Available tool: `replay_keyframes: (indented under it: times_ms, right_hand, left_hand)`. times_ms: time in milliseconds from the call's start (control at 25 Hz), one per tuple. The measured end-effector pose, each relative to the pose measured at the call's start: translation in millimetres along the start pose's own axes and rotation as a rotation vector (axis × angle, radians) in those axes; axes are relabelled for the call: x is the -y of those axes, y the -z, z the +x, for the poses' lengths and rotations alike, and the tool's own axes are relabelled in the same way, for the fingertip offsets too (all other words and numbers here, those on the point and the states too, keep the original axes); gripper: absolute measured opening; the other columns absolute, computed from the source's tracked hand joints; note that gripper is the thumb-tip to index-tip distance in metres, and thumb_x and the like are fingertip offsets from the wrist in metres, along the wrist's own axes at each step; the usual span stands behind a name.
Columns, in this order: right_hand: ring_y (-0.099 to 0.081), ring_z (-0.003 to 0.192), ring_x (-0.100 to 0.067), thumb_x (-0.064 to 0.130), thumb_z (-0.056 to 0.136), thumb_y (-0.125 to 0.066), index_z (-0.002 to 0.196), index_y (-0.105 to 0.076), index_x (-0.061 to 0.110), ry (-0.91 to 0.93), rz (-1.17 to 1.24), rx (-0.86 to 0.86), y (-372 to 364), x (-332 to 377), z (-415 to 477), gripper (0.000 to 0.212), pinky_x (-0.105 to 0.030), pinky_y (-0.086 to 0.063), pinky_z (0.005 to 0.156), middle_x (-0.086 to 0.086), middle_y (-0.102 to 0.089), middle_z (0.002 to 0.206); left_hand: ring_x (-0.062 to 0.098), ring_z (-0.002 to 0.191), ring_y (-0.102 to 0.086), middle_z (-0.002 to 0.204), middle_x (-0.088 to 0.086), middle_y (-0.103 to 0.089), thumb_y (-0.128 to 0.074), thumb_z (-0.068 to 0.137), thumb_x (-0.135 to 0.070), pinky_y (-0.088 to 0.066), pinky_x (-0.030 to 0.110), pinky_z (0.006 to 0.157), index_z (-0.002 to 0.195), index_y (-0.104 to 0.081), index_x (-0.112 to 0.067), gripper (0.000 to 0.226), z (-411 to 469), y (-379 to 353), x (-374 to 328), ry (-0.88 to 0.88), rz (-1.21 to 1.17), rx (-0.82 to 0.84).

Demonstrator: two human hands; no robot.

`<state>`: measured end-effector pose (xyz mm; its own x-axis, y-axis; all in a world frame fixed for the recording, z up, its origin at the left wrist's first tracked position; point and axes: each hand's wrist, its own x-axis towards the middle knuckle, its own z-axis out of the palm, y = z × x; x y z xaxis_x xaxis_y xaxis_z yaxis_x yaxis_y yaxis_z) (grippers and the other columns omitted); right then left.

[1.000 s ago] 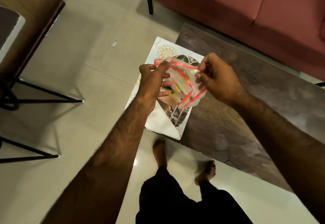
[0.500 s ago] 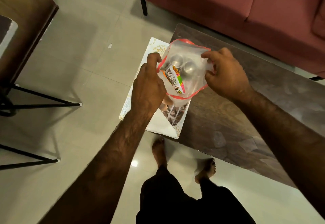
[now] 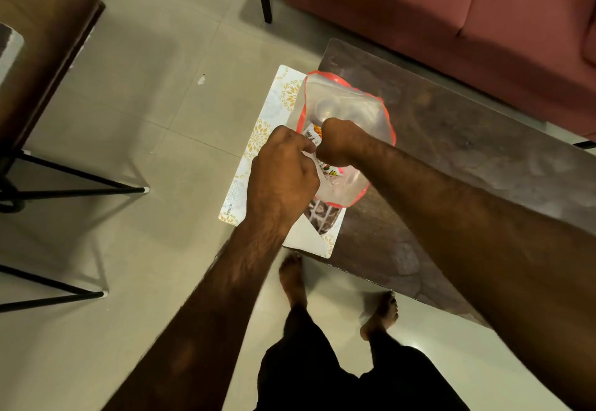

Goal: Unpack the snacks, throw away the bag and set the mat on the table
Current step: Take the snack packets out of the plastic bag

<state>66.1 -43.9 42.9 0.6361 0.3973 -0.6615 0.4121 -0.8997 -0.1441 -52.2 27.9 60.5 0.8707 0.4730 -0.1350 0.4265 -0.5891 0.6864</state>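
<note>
Head view: bag (image 3: 348,111), clear plastic with a red rim, is held open above the near-left corner of the table (image 3: 451,159) and over the mat (image 3: 258,152). Half a second ago both hands were only spreading the mouth; now the right hand (image 3: 338,146) has gone down inside it, wrist at the rim. Its fingers are hidden by its own back and the plastic, so I cannot tell how far they are closed or whether they grip anything.

Snack packet (image 3: 314,136), with printed label and barcode, lies just left of the right hand and touches the left hand's fingertips (image 3: 304,146). Left hand (image 3: 283,175) is curled tight on the near rim of the bag, pinching it, possibly the packet edge too.

Pale rounded shapes show through the far side of the bag; unidentifiable.

Mat lies flat beneath the left fingers, half overhanging the table edge towards the floor (image 3: 145,120).

Judgement: unpacking has moved from opening to reaching in. Nothing is out yet; bag disposal and mat placing remain.
</note>
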Motion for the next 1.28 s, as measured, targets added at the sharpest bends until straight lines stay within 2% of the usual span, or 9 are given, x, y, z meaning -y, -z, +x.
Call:
replay_keyframes:
  times_ms: [200,400,680,800,880,960,1040,1160,1280]
  right_hand:
    - [-0.044,0.143,-0.034,0.033,0.091,-0.066,0.154,-0.031,0.006,-0.18,0.222,-0.006,-50,-3,54,0.077,-0.04,-0.041,0.113,-0.016,-0.044,0.156]
    - [-0.061,0.122,-0.034,0.04,0.087,-0.067,0.128,-0.057,0.009,-0.168,0.111,-0.126,-63,0,53,0.052,-0.039,-0.051,0.097,-0.013,-0.066,0.13]
    - [-0.064,0.097,-0.027,0.04,0.084,-0.06,0.117,-0.063,0.012,-0.104,0.286,-0.33,-10,13,-21,0.044,-0.027,-0.041,0.072,-0.007,-0.07,0.111]
    - [-0.067,0.086,-0.017,0.042,0.086,-0.059,0.109,-0.069,0.018,-0.059,0.501,-0.337,7,10,-53,0.035,-0.028,-0.05,0.065,0.001,-0.072,0.1]
    - [-0.07,0.089,-0.012,0.051,0.09,-0.054,0.113,-0.071,0.026,-0.012,0.691,-0.287,11,7,-70,0.038,-0.033,-0.056,0.077,0.008,-0.074,0.103]
    - [-0.072,0.089,-0.004,0.05,0.095,-0.054,0.107,-0.075,0.029,-0.005,0.986,-0.247,10,3,-77,0.031,-0.028,-0.054,0.077,0.012,-0.076,0.101]
    - [-0.071,0.093,-0.004,0.025,0.096,-0.063,0.108,-0.074,0.023,-0.068,1.268,-0.249,8,-5,-78,0.016,-0.019,-0.051,0.068,0.003,-0.075,0.11]
    - [-0.067,0.111,-0.02,0.004,0.082,-0.078,0.125,-0.06,0.019,-0.126,1.377,-0.222,2,-15,-77,0.049,-0.034,-0.056,0.082,-0.008,-0.067,0.124]
    - [-0.07,0.11,-0.021,0.005,0.075,-0.085,0.135,-0.047,0.02,-0.166,1.504,-0.13,-1,-22,-77,0.073,-0.044,-0.053,0.095,-0.007,-0.073,0.117]
  left_hand:
    - [0.02,0.101,-0.067,0.112,0.006,-0.066,-0.051,0.087,-0.013,-0.045,0.021,0.087,0.101,-0.076,-0.013,0.029,-15,0,20,0.007,-0.057,0.004]
    - [0.022,0.112,-0.063,0.126,0.006,-0.065,-0.056,0.093,-0.016,-0.042,0.024,0.092,0.118,-0.072,-0.014,0.03,-14,0,31,0.135,-0.022,0.091]
    - [0.025,0.117,-0.061,0.131,0.007,-0.065,-0.053,0.09,-0.027,-0.048,0.034,0.095,0.133,-0.061,-0.014,0.045,1,9,6,0.179,-0.064,0.162]
    - [0.025,0.114,-0.063,0.126,0.006,-0.067,-0.039,0.086,-0.04,-0.051,0.041,0.1,0.128,-0.063,-0.018,0.053,6,14,3,0.254,-0.333,0.28]
    - [0.022,0.1,-0.072,0.111,0.002,-0.075,-0.04,0.087,-0.051,-0.06,0.047,0.088,0.12,-0.068,-0.026,0.05,9,19,2,0.388,-0.645,0.336]
    - [0.016,0.092,-0.076,0.106,-0.004,-0.078,-0.049,0.083,-0.065,-0.063,0.038,0.078,0.121,-0.068,-0.032,0.054,13,23,1,0.437,-0.82,0.4]
    - [0.019,0.094,-0.076,0.107,-0.002,-0.077,-0.064,0.08,-0.057,-0.063,0.041,0.081,0.121,-0.069,-0.027,0.051,15,21,3,0.377,-0.783,0.424]
    - [0.03,0.092,-0.073,0.099,0.009,-0.076,-0.064,0.07,-0.022,-0.06,0.05,0.088,0.106,-0.072,-0.013,0.039,17,17,4,0.44,-0.8,0.351]
    - [0.032,0.08,-0.066,0.084,0.009,-0.071,-0.052,0.063,-0.02,-0.056,0.039,0.076,0.091,-0.071,-0.012,0.034,16,14,1,0.542,-0.931,0.359]
